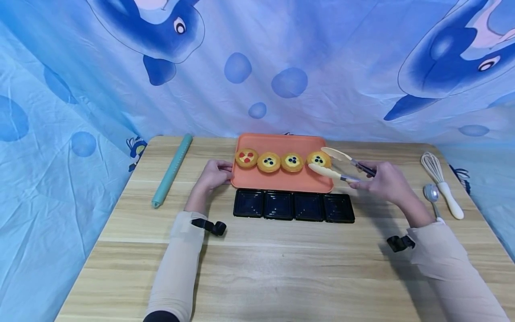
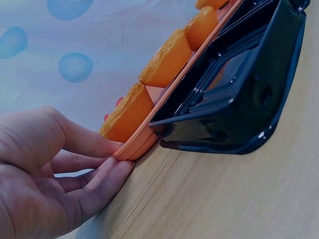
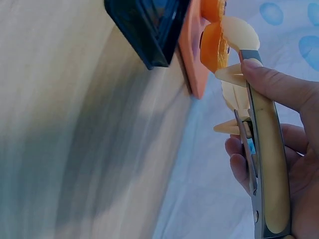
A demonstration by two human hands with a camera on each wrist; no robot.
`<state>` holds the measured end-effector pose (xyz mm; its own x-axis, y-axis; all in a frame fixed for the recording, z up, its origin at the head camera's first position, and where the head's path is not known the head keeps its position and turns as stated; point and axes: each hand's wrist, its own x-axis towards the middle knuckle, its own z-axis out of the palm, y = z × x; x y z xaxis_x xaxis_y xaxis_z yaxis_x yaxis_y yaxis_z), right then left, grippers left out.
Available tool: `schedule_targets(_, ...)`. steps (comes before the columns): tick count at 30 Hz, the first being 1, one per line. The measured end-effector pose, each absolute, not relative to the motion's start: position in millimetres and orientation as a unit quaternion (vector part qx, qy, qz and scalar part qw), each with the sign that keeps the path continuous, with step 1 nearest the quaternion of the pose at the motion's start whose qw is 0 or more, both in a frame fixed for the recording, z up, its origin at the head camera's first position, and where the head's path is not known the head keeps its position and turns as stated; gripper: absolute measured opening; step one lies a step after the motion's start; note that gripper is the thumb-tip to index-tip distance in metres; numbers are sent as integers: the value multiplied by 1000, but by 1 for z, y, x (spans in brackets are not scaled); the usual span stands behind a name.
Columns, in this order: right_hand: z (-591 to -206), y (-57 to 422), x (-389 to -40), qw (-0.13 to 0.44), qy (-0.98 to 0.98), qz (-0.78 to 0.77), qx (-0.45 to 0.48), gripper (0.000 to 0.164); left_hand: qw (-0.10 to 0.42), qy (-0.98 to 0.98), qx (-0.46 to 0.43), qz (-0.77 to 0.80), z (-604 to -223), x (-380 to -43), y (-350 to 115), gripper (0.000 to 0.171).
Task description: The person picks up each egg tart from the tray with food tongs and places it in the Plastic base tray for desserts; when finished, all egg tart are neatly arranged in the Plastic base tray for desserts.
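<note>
Four tarts (image 1: pixel 292 162) in a row on one orange tray (image 1: pixel 277 143); at the tray's left edge, the left hand (image 1: pixel 214 174), thumb and fingers pinching the rim; along the tray's near side, one black four-cell container (image 1: pixel 278 206). At the tray's right end, one pair of tongs (image 1: pixel 339 154), tips spread about the rightmost tart (image 1: pixel 317 157), where an off-centre or over-hard squeeze could tip or dent it; beyond the tray's right edge, the right hand (image 1: pixel 386 181), fingers curled round the tongs, that tart lying to its left

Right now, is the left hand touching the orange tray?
Touching: the left wrist view shows the left hand pinching the edge of the orange tray, with no gap.
</note>
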<state>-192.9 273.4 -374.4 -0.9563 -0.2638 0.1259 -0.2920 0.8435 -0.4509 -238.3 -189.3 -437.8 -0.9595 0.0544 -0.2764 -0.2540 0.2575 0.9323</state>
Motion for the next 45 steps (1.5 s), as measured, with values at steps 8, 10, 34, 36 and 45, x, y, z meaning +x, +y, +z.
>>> schedule_targets(8, -362, 281, -181, 68, -956, 239, 158, 71, 127, 786, -59, 603, -438, -239, -189, 40)
schedule_targets(10, -360, 285, -175, 74, -955, 239, 158, 70, 129, 785, -58, 603, -439, -239, -189, 40)
schedule_targets(34, -371, 322, -80, 68, -956, 247, 142, 70, 128, 780, -61, 609, -438, -239, -188, 41)
schedule_targets(36, -374, 322, -78, 62, -956, 251, 140, 70, 128, 782, -61, 606, -438, -239, -188, 41)
schedule_targets(45, -386, 321, -74, 72, -956, 242, 153, 70, 129, 786, -66, 601, -438, -239, -188, 41)
